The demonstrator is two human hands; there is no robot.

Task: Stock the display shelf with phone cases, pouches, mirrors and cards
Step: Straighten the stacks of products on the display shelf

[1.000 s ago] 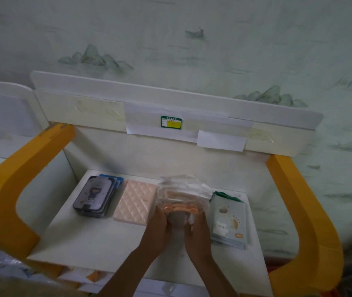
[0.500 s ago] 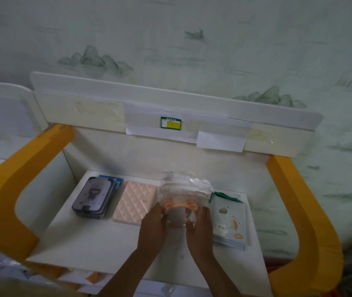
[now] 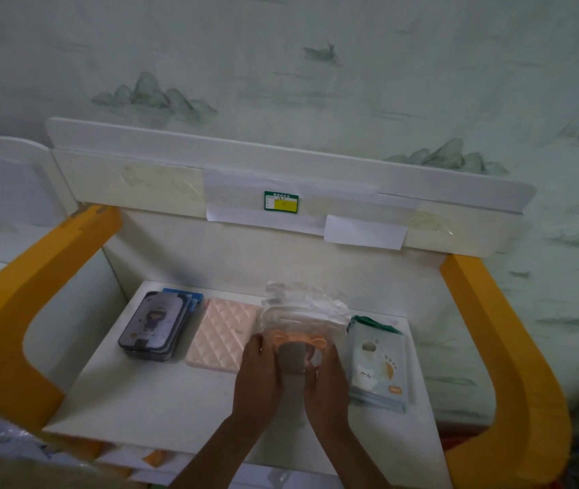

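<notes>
A white shelf [image 3: 161, 411] sits between two fat yellow side arms [image 3: 23, 312], in front of a wall with pale green hills painted on it. A small green and yellow price tag [image 3: 281, 201] is stuck on the white back board, next to strips of white paper.

Four piles lie in a row at the back of the shelf. On the far left is a stack of dark, shiny phone cases [image 3: 155, 326] with a cartoon child on top. Just beside it lies a pink pouch [image 3: 222, 333], soft-looking, with a puffy diamond pattern. Next is a pile of mirrors [image 3: 302, 312] in crinkly clear plastic bags; the front one is orange with round bear ears. On the right lies a flat stack of pale blue cards [image 3: 379, 365].

The left hand [image 3: 258, 375] and right hand [image 3: 325, 379] hold the mirror pile from both sides, fingers curled against it. The hands hide its front part.
</notes>
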